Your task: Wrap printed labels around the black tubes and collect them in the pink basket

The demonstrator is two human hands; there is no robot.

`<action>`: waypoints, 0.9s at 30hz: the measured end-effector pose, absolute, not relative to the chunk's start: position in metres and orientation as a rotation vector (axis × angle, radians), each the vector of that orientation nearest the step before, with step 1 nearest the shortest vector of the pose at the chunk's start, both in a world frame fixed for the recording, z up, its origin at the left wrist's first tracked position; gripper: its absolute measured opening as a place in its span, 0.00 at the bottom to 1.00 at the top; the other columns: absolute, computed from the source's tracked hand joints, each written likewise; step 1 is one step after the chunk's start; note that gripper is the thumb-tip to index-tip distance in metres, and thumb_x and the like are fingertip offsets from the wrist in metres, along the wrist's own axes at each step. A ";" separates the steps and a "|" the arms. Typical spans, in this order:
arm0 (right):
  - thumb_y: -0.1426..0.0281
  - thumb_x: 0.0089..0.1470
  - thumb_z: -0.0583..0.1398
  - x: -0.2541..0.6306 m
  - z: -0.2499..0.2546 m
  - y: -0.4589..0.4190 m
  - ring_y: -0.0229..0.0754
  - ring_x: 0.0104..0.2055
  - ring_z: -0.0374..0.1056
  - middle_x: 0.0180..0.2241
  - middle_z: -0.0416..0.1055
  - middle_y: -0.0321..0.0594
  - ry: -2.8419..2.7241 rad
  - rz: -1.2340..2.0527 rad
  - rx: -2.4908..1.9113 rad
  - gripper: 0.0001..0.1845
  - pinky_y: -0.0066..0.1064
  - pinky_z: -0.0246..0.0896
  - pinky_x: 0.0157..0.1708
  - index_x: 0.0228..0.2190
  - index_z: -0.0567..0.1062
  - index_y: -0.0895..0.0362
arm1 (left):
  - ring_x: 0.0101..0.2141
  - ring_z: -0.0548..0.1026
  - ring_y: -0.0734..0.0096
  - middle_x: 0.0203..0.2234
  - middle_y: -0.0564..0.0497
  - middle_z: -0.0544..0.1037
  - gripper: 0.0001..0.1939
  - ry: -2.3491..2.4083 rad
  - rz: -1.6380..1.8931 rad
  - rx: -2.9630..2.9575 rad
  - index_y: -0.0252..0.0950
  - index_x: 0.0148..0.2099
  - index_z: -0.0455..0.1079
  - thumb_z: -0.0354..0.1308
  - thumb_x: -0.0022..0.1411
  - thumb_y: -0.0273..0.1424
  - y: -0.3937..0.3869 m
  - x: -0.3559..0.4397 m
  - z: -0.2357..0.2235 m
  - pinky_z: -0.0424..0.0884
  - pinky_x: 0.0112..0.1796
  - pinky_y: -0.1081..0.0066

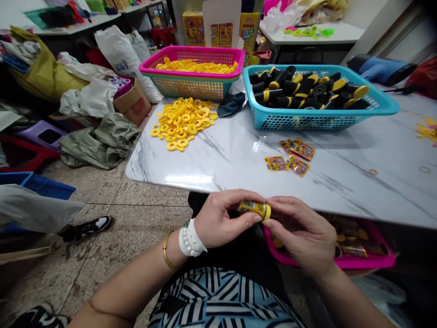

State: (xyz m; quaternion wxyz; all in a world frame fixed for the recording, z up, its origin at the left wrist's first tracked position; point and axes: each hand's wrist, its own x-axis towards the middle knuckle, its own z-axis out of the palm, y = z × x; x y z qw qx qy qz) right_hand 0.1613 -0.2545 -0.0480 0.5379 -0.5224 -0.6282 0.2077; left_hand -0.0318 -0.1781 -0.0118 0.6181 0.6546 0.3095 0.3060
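A small cylinder with a yellow printed label [251,207] and a yellow end lies sideways between my two hands, just in front of the table edge. My left hand [223,218] is closed round its labelled body, thumb along the near side. With thumb and fingertips, my right hand [302,232] pinches the yellow end. On the table beyond them lie several printed labels [298,166]. A blue basket [307,119] farther back holds many black cylinders [283,86] with yellow ends.
Yellow ring-shaped pieces [186,123] are heaped at the table's left, before a pink basket [191,51] of yellow parts. A dark cloth [231,105] lies between the baskets. Below the table edge, another pink basket [370,263] holds labelled cylinders. A person's shoe [87,229] shows at left.
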 end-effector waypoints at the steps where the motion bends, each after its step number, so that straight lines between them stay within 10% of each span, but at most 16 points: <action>1: 0.78 0.49 0.68 0.161 -0.047 -0.253 0.44 0.41 0.76 0.42 0.78 0.41 -1.516 0.436 -1.241 0.22 0.35 0.75 0.41 0.46 0.80 0.48 | 0.36 0.77 0.66 0.37 0.45 0.81 0.19 0.756 0.690 1.457 0.37 0.53 0.76 0.65 0.60 0.31 -0.178 -0.032 -0.013 0.72 0.40 0.70; 4: 0.78 0.46 0.69 0.158 -0.042 -0.250 0.44 0.40 0.77 0.40 0.79 0.41 -1.606 0.299 -1.219 0.23 0.36 0.76 0.42 0.45 0.80 0.49 | 0.28 0.73 0.70 0.33 0.46 0.79 0.18 0.802 0.615 1.323 0.35 0.52 0.76 0.64 0.61 0.35 -0.178 -0.032 -0.015 0.70 0.31 0.73; 12: 0.69 0.51 0.69 0.140 -0.046 -0.245 0.39 0.31 0.76 0.34 0.79 0.40 -1.107 0.836 -1.271 0.09 0.27 0.76 0.30 0.36 0.81 0.55 | 0.40 0.75 0.62 0.37 0.45 0.79 0.12 0.709 0.749 1.515 0.39 0.45 0.80 0.67 0.57 0.29 -0.176 -0.034 -0.005 0.69 0.46 0.67; 19: 0.77 0.49 0.68 0.144 -0.045 -0.241 0.42 0.40 0.76 0.40 0.78 0.42 -1.425 0.515 -1.167 0.18 0.33 0.76 0.39 0.43 0.82 0.50 | 0.22 0.69 0.76 0.27 0.50 0.74 0.14 0.795 0.661 1.222 0.33 0.44 0.75 0.64 0.61 0.37 -0.173 -0.039 -0.005 0.67 0.24 0.76; 27: 0.75 0.51 0.68 0.136 -0.048 -0.239 0.40 0.37 0.76 0.38 0.77 0.41 -1.256 0.757 -1.144 0.15 0.29 0.76 0.34 0.42 0.83 0.50 | 0.38 0.76 0.66 0.39 0.44 0.80 0.12 0.819 0.718 1.532 0.36 0.46 0.78 0.65 0.61 0.34 -0.175 -0.041 -0.023 0.72 0.42 0.71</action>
